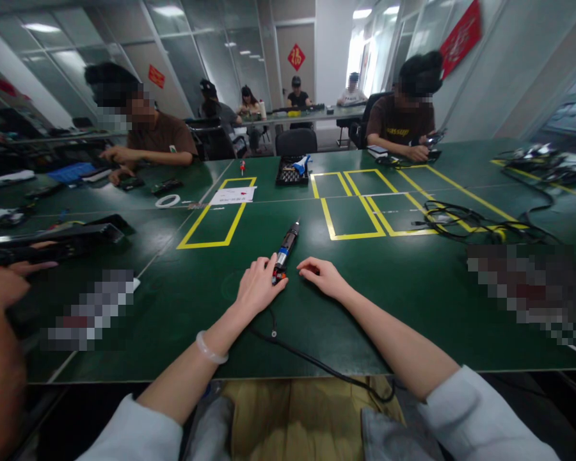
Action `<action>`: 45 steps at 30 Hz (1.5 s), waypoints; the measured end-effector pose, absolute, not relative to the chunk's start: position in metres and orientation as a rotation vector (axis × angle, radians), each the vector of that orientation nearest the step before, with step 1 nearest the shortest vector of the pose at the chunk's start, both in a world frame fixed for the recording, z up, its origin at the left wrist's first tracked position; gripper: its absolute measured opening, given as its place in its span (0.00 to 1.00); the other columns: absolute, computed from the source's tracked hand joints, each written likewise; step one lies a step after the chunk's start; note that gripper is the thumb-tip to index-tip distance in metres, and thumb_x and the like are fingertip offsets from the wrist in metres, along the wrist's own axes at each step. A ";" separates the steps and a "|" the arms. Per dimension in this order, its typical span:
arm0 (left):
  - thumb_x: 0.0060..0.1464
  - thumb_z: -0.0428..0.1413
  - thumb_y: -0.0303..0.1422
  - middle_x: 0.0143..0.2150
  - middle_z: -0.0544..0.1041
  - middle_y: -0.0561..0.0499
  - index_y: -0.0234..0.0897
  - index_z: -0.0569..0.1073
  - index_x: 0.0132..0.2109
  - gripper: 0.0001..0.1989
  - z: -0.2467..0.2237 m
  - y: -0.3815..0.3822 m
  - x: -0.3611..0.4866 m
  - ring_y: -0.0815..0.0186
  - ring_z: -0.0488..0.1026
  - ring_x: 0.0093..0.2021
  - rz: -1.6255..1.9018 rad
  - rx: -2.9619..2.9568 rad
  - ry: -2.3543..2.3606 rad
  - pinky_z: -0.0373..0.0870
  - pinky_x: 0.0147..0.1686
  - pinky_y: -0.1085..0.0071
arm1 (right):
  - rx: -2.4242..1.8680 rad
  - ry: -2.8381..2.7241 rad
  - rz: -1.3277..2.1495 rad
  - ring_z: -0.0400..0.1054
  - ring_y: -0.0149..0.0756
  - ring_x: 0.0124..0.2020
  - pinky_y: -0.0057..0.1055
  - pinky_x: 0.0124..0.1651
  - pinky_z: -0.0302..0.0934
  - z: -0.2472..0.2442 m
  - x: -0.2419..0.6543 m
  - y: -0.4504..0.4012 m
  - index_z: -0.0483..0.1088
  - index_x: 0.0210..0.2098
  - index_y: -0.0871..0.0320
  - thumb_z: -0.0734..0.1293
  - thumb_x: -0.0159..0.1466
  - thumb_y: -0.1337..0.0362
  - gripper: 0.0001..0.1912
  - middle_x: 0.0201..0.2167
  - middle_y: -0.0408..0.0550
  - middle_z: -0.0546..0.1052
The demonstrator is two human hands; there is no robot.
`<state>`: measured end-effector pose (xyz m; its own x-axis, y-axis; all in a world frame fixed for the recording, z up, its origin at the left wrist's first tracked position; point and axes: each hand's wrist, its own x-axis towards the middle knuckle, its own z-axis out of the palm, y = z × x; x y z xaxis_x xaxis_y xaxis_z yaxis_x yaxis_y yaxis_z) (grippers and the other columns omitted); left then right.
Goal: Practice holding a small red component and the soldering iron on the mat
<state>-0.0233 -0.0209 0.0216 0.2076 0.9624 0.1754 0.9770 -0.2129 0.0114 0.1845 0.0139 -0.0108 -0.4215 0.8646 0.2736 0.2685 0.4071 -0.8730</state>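
An electric screwdriver (287, 245) with a dark body, a silver-and-blue band and a thin bit lies on the green table, its tip pointing away from me. My left hand (259, 282) is closed over its rear end, the thumb reaching across on the near side. Small red and orange parts (279, 276) show beside that thumb; what they belong to is partly covered. Just right of the screwdriver, my right hand (324, 276) rests with loosely bent fingers, a gap between thumb and forefinger and nothing visible in them. A black cable (312, 365) runs below my hands.
Yellow tape outlines (355, 237) mark the green table (211, 294). Beyond them stand a black parts tray (288, 171) and a small red screwdriver (242, 168). Tangled black cables (461, 218) lie right. Another person's arm (2, 288) enters at left; co-workers sit opposite.
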 end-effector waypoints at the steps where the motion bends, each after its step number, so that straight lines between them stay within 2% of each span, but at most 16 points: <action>1: 0.57 0.47 0.49 0.53 0.66 0.40 0.39 0.54 0.65 0.34 0.022 -0.022 -0.032 0.55 0.67 0.48 -0.199 -2.343 -1.908 0.64 0.44 0.64 | -0.971 -1.911 0.998 0.67 0.30 0.29 0.28 0.36 0.61 -0.011 0.185 0.014 0.73 0.40 0.60 0.64 0.62 0.64 0.10 0.32 0.46 0.77; 8: 0.58 0.40 0.51 0.54 0.67 0.37 0.34 0.56 0.65 0.35 0.026 -0.031 -0.118 0.51 0.68 0.48 -0.028 -2.139 -2.021 0.64 0.46 0.60 | -0.979 -1.941 1.003 0.68 0.31 0.30 0.28 0.36 0.60 -0.010 0.186 0.013 0.74 0.39 0.60 0.63 0.63 0.64 0.09 0.31 0.46 0.77; 12: 0.57 0.39 0.52 0.55 0.67 0.35 0.32 0.58 0.64 0.36 0.028 -0.039 -0.175 0.48 0.67 0.50 0.046 -1.979 -2.146 0.63 0.49 0.56 | -0.985 -1.939 1.015 0.69 0.32 0.30 0.28 0.36 0.61 -0.009 0.185 0.013 0.74 0.39 0.60 0.63 0.63 0.64 0.09 0.31 0.46 0.77; 17: 0.55 0.45 0.51 0.56 0.69 0.41 0.40 0.60 0.61 0.31 0.032 -0.046 -0.231 0.47 0.65 0.55 0.126 -1.772 -2.278 0.58 0.55 0.52 | -0.980 -1.937 1.034 0.69 0.32 0.31 0.29 0.37 0.62 -0.010 0.185 0.013 0.74 0.38 0.60 0.63 0.63 0.63 0.09 0.31 0.46 0.77; 20: 0.55 0.46 0.50 0.55 0.70 0.42 0.40 0.61 0.59 0.29 0.035 -0.048 -0.253 0.48 0.66 0.54 0.173 -1.684 -2.267 0.57 0.55 0.50 | -0.978 -1.939 1.037 0.69 0.32 0.31 0.28 0.37 0.62 -0.010 0.185 0.013 0.73 0.38 0.60 0.63 0.63 0.63 0.09 0.31 0.46 0.77; 27: 0.56 0.41 0.51 0.56 0.69 0.42 0.38 0.61 0.59 0.30 0.041 -0.052 -0.260 0.49 0.66 0.54 0.300 -1.494 -2.318 0.55 0.56 0.50 | -0.964 -1.942 1.054 0.70 0.32 0.31 0.28 0.36 0.61 -0.010 0.185 0.012 0.73 0.38 0.60 0.63 0.63 0.64 0.09 0.30 0.46 0.77; 29: 0.56 0.40 0.51 0.56 0.69 0.43 0.39 0.62 0.57 0.29 0.041 -0.056 -0.253 0.51 0.66 0.54 0.260 -1.465 -2.250 0.56 0.57 0.53 | -0.964 -1.938 1.060 0.70 0.32 0.31 0.28 0.37 0.62 -0.009 0.184 0.012 0.73 0.38 0.60 0.63 0.63 0.64 0.09 0.30 0.46 0.77; 32: 0.57 0.39 0.48 0.50 0.72 0.45 0.39 0.67 0.49 0.24 0.042 -0.062 -0.244 0.55 0.66 0.52 0.207 -1.483 -2.144 0.58 0.56 0.58 | -0.966 -1.934 1.066 0.70 0.32 0.31 0.28 0.37 0.62 -0.009 0.184 0.012 0.73 0.37 0.60 0.63 0.62 0.64 0.08 0.30 0.46 0.77; 35: 0.58 0.38 0.45 0.45 0.73 0.45 0.37 0.69 0.42 0.21 0.046 -0.063 -0.239 0.54 0.68 0.49 0.155 -1.525 -2.119 0.59 0.55 0.57 | -0.966 -1.930 1.071 0.70 0.32 0.31 0.28 0.37 0.62 -0.010 0.184 0.013 0.73 0.37 0.60 0.63 0.62 0.64 0.08 0.30 0.46 0.77; 39: 0.58 0.38 0.44 0.44 0.74 0.44 0.36 0.68 0.44 0.20 0.055 -0.053 -0.223 0.53 0.70 0.46 -0.042 -1.587 -2.196 0.63 0.51 0.56 | -0.962 -1.943 1.066 0.70 0.33 0.30 0.29 0.37 0.61 -0.011 0.183 0.013 0.73 0.37 0.60 0.63 0.63 0.64 0.08 0.30 0.47 0.78; 42: 0.58 0.41 0.46 0.42 0.76 0.46 0.38 0.67 0.46 0.20 0.057 -0.040 -0.188 0.57 0.73 0.42 -0.362 -1.835 -2.352 0.67 0.43 0.62 | -0.961 -1.950 1.066 0.70 0.33 0.31 0.29 0.37 0.61 -0.012 0.183 0.014 0.73 0.37 0.60 0.63 0.63 0.64 0.09 0.30 0.47 0.77; 45: 0.58 0.44 0.46 0.40 0.77 0.50 0.40 0.68 0.46 0.18 0.053 -0.026 -0.133 0.64 0.74 0.39 -0.727 -2.249 -2.355 0.68 0.42 0.68 | -0.956 -1.947 1.081 0.70 0.33 0.31 0.29 0.37 0.61 -0.012 0.184 0.014 0.73 0.37 0.60 0.63 0.63 0.63 0.09 0.30 0.47 0.77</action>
